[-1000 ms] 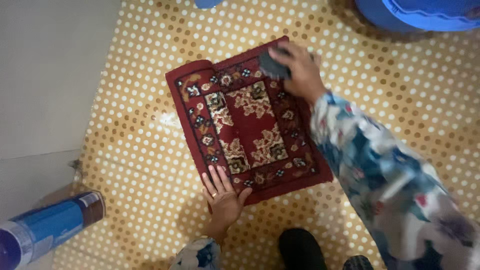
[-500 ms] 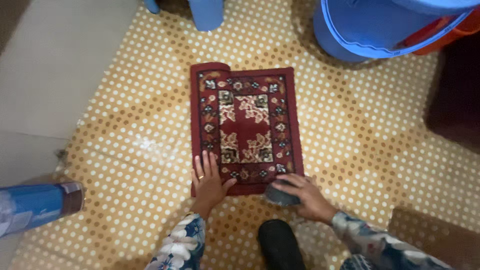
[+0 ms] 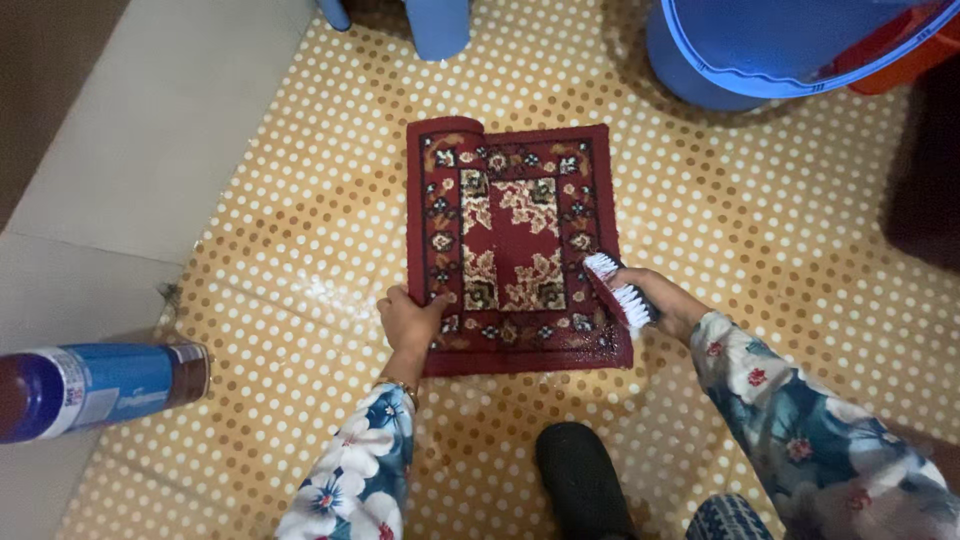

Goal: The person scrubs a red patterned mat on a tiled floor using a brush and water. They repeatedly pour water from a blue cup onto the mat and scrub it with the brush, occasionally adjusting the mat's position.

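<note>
Where half a second ago the right hand (image 3: 665, 300) pressed the scrub brush (image 3: 617, 291) bristles-down at the near edge of the red patterned rug (image 3: 515, 245), it now has the brush lifted and tilted at the rug's right edge near the near right corner, white bristles showing, fingers wrapped closed around its back. Formerly flat, the left hand (image 3: 410, 322) now curls its grip over the rug's near left corner on the dotted floor mat (image 3: 760, 230).
</note>
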